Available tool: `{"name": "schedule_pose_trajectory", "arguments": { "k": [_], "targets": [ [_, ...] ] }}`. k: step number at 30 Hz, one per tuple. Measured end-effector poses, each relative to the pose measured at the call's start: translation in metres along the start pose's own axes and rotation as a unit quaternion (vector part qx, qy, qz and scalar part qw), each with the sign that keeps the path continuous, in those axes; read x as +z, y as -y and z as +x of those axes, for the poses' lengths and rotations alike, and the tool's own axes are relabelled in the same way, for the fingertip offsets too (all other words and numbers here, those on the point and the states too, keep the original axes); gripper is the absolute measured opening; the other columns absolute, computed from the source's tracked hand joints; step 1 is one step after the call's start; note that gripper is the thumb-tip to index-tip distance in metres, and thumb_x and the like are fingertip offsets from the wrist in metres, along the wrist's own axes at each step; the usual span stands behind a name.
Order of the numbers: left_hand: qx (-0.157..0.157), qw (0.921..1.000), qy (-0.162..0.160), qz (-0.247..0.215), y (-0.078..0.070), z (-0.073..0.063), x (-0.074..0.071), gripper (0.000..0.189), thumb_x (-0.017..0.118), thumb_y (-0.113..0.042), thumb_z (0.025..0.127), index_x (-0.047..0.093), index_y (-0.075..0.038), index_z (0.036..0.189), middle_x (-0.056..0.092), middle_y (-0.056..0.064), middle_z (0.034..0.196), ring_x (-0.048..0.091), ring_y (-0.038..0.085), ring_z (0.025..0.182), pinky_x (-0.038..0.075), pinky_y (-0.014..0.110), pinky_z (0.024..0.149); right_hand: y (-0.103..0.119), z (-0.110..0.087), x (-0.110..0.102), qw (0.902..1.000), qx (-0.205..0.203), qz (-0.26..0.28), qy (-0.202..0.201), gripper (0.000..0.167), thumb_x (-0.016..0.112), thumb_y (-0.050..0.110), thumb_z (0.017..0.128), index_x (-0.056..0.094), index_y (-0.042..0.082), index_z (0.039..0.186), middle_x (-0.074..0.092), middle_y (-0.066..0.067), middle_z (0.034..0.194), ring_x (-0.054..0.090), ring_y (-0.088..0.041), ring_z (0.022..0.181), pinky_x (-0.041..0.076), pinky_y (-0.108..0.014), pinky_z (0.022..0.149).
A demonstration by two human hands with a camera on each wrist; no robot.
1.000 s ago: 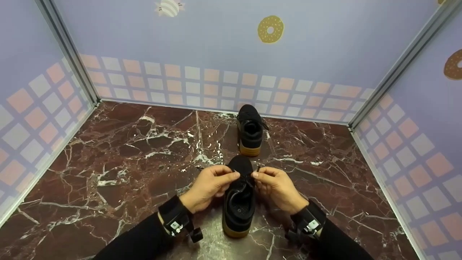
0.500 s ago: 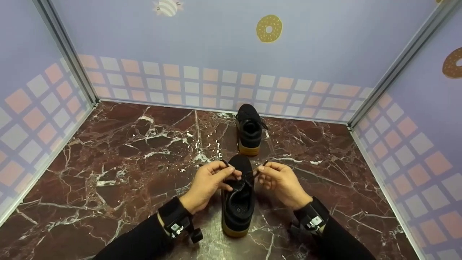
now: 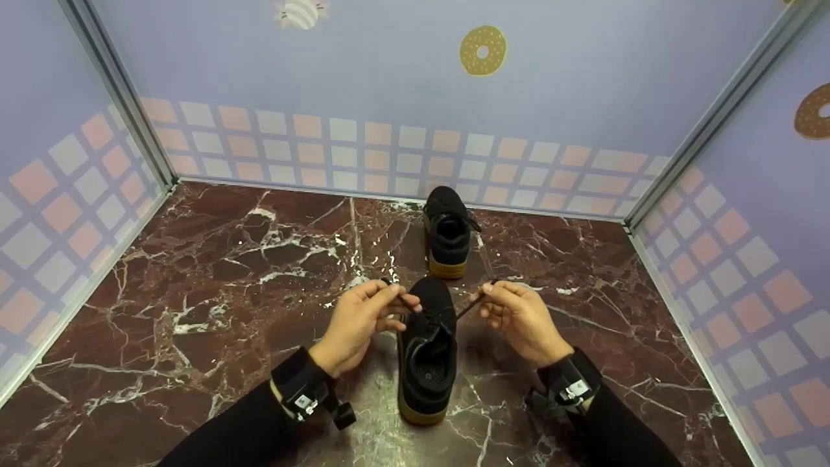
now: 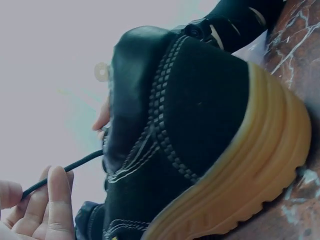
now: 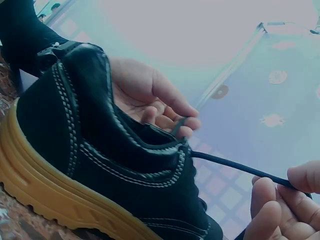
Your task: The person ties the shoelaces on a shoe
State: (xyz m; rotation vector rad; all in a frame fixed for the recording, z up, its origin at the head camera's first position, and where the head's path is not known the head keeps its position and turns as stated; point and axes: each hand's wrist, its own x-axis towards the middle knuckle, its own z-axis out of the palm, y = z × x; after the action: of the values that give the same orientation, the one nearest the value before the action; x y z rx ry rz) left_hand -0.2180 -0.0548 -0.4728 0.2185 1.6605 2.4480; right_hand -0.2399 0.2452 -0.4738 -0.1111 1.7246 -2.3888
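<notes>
A black shoe [image 3: 426,399] with a tan sole stands on the floor between my hands, toe pointing away. My left hand [image 3: 353,324] pinches one end of its black shoelace between thumb and fingers, left of the laced front. Opposite it, my right hand [image 3: 525,321] pinches the other end. That right end of the shoelace [image 5: 235,165] runs straight from the eyelets to the thumb and fingers in the right wrist view. White stitching marks the shoe's side [image 4: 200,105] in the left wrist view. The left hand is partly hidden behind the shoe in the right wrist view.
Directly beyond stands a second black shoe [image 3: 449,243], also toe away, near the back wall. The floor [image 3: 259,363] is dark red marble with white veins. Lilac walls [image 3: 583,78] with pink and white squares enclose it at the back and both sides.
Both hands have moved apart and slightly up, the left to the left and the right to the right. More shoelace now shows stretched out from the shoe on each side.
</notes>
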Motion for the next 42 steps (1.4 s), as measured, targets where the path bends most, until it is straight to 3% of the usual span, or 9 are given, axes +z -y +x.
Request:
{"name": "schedule_pose_trajectory", "arguments": {
  "k": [11,18,27,35,38,42],
  "targets": [
    [0.022,0.9992,-0.026,-0.023,-0.023,0.007,-0.012,0.016,0.065,-0.012,0.113,0.072,0.001,0.107,0.081,0.023,0.113,0.082,0.032,0.1,0.068,0.037,0.079,0.009,0.007,-0.013,0.9994,-0.02,0.015,-0.024,0.015,0.067,0.01,0.109,0.075,0.002,0.099,0.08,-0.014,0.1,0.066,-0.014,0.07,0.048,-0.021,0.056],
    [0.012,0.9986,-0.038,-0.036,-0.036,0.014,-0.016,0.019,0.061,-0.012,0.115,0.071,0.004,0.115,0.08,0.022,0.112,0.08,0.026,0.092,0.064,0.029,0.066,0.016,0.011,-0.02,0.9986,-0.031,0.028,-0.032,0.017,0.065,0.008,0.11,0.075,0.002,0.098,0.079,-0.013,0.098,0.066,-0.015,0.07,0.048,-0.021,0.056],
    [-0.016,0.9964,0.006,0.083,-0.044,0.04,-0.012,0.022,0.069,-0.019,0.113,0.078,0.001,0.113,0.081,0.017,0.1,0.071,0.017,0.074,0.051,0.02,0.052,0.026,0.024,-0.015,0.9974,-0.059,-0.011,-0.04,0.015,0.07,0.007,0.107,0.072,0.003,0.093,0.077,-0.012,0.094,0.067,-0.015,0.07,0.049,-0.021,0.055],
    [-0.004,0.9725,0.044,0.229,-0.055,0.056,-0.005,0.019,0.075,-0.02,0.108,0.084,-0.004,0.108,0.081,0.012,0.087,0.067,0.012,0.064,0.043,0.02,0.048,0.04,0.038,-0.01,0.997,-0.064,-0.04,-0.018,0.016,0.073,0.009,0.107,0.072,0.002,0.092,0.076,-0.013,0.091,0.065,-0.014,0.065,0.047,-0.021,0.052],
    [0.004,0.9637,0.055,0.261,-0.057,0.062,0.001,0.018,0.075,-0.02,0.108,0.086,-0.005,0.106,0.08,0.008,0.082,0.067,0.012,0.064,0.042,0.02,0.051,0.046,0.043,-0.01,0.9961,-0.068,-0.055,-0.007,0.017,0.073,0.009,0.107,0.071,0.002,0.092,0.076,-0.014,0.091,0.066,-0.014,0.066,0.049,-0.021,0.054],
    [0.009,0.9593,0.072,0.273,-0.056,0.068,0.01,0.018,0.075,-0.017,0.107,0.086,-0.003,0.104,0.077,0.005,0.078,0.068,0.015,0.066,0.053,0.023,0.059,0.054,0.05,-0.01,0.9946,-0.069,-0.078,-0.001,0.014,0.074,0.009,0.107,0.073,0.002,0.094,0.076,-0.013,0.093,0.067,-0.015,0.07,0.056,-0.023,0.06]
  ]
}}
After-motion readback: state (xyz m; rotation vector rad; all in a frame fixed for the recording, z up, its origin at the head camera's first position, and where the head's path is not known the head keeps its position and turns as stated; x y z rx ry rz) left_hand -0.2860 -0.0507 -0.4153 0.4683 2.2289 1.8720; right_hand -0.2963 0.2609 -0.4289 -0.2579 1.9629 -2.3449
